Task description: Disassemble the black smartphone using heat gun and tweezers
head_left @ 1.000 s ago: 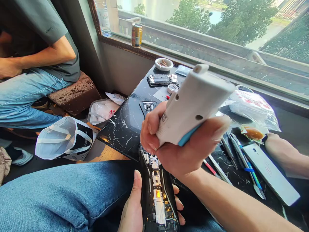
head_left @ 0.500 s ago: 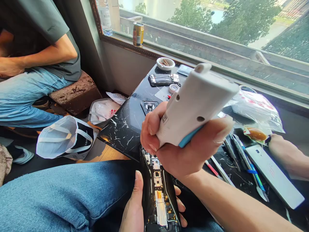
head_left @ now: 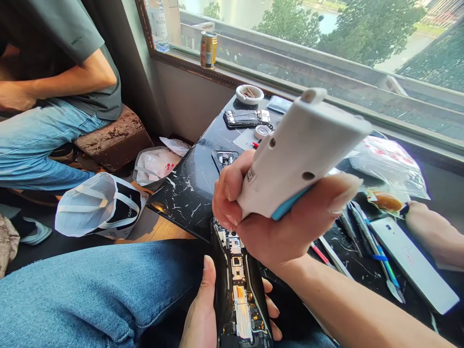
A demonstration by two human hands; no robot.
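Observation:
My left hand is wrapped round an opened smartphone, thumb along one edge and fingertips at the other. The phone's metal shields, board and thin cables lie bare. Above its upper end, my right hand grips a white handheld tool with a blue part and two dark screw holes. The tool's working tip is hidden behind my fingers, so I cannot tell whether it touches the phone.
The black marbled table holds another opened phone, an ashtray, a tape roll, tweezers, a pale phone and a wrapped bun. Another person's hand rests at right. A paper bag stands left.
The white tool and my right hand have shifted slightly to the right. My left hand and the phone stay almost where they were.

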